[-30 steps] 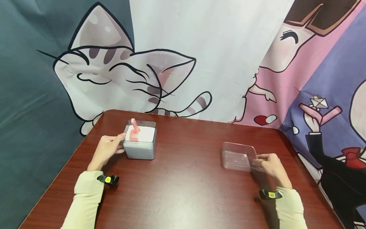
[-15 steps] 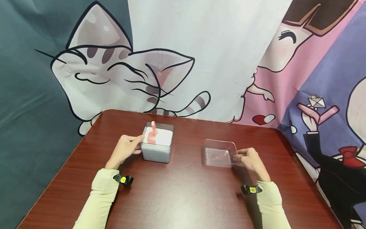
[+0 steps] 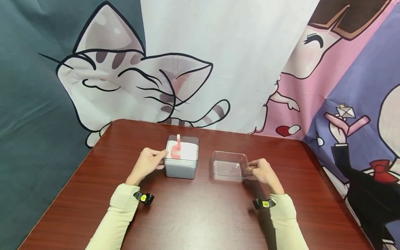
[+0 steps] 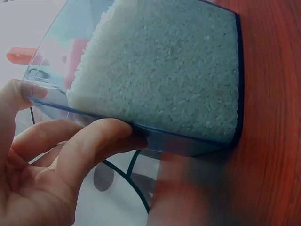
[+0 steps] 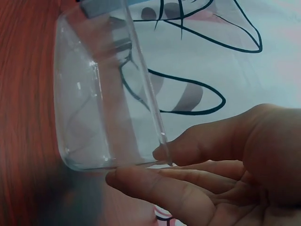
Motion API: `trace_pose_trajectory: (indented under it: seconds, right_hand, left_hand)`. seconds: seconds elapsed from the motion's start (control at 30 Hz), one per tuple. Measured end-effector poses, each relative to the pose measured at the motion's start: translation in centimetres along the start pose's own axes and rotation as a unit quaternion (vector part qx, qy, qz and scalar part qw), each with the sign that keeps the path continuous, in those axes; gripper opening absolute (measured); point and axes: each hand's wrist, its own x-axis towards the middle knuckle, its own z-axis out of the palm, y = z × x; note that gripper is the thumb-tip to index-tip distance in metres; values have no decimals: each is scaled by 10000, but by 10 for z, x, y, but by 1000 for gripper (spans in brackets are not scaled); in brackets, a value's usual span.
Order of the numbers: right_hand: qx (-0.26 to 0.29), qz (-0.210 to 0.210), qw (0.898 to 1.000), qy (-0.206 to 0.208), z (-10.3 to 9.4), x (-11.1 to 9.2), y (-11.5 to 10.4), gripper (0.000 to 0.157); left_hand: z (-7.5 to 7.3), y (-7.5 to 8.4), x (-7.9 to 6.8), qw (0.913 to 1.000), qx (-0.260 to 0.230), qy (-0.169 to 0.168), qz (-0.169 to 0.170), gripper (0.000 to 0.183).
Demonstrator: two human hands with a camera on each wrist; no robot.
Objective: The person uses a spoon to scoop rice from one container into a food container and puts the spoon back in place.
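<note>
Left of centre in the head view stands a bluish see-through box (image 3: 180,171), filled with white rice (image 4: 169,70). A pink scoop (image 3: 176,151) is stuck in the rice, its handle pointing up. My left hand (image 3: 146,164) pinches the box's left wall, thumb at the rim and fingers against the outside. To the right is a shallow clear plastic container (image 3: 228,169) with nothing visible inside. My right hand (image 3: 262,172) pinches its right side between thumb and fingers near the rim. A small gap separates the two containers.
Both containers are on a reddish-brown wooden table (image 3: 200,215). A curtain (image 3: 243,62) with cartoon figures hangs right behind its far edge. Each wrist wears a black strap with a small camera.
The rice box has moved right with my left hand, and the clear container left with my right hand. The gap between them has shrunk; both grips are unchanged.
</note>
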Motion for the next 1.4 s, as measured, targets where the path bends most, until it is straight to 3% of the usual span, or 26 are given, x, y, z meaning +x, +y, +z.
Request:
trace_pose_trajectory:
  seconds: [0.33, 0.73, 1.0, 1.23, 1.3, 1.4]
  right_hand:
    - [-30, 173, 9995, -247, 8, 2, -12, 32]
    - [122, 216, 9993, -268, -2, -3, -13, 31]
    - [330, 233, 9986, -353, -8, -8, -9, 32]
    - [280, 268, 9977, -553, -12, -10, 0, 27]
    - [189, 225, 9972, -681, -14, -11, 1, 27]
    - [-617, 8, 9963, -591, -19, -16, -4, 27]
  left_hand:
    - [4, 3, -1, 9996, -154, -226, 60, 38]
    - [-2, 1, 0, 9967, -599, -532, -99, 51]
    - [2, 3, 4, 9962, -517, -691, 106, 48]
    - [2, 4, 1, 9960, -384, -811, 48, 46]
    - [2, 5, -1, 9956, -423, -836, 22, 45]
    - [2, 6, -3, 9948, -417, -926, 73, 44]
